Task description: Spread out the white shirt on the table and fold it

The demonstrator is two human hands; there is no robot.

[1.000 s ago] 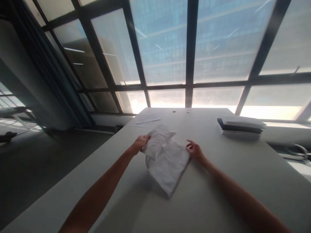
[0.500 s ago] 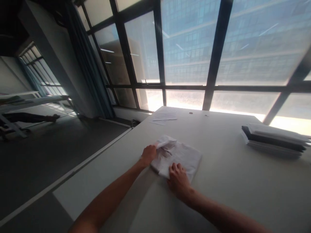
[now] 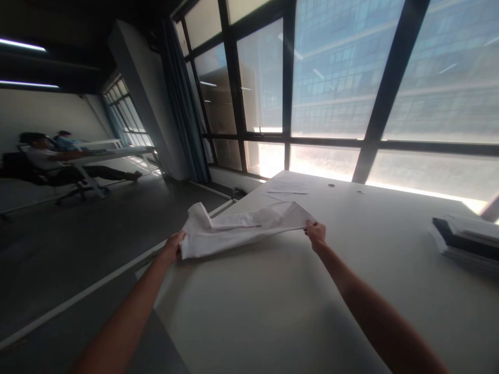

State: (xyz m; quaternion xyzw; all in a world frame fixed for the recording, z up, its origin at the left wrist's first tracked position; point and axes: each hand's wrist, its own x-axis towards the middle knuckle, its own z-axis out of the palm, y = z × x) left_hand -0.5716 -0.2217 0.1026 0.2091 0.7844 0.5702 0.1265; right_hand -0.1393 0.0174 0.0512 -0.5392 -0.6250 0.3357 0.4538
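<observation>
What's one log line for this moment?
left hand: holds cloth | right hand: holds cloth | cloth: rumpled | stack: on table, right

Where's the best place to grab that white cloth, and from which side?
The white cloth is probably best gripped at both ends of its near edge, one from each side: it looks limp, and that edge stretches between the left hand and right hand.

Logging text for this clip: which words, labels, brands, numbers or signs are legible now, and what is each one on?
None can be read.
Loose papers: any print is too small and blurred to make out.
White cloth: no lettering visible.
Stack at right: no lettering visible.
</observation>
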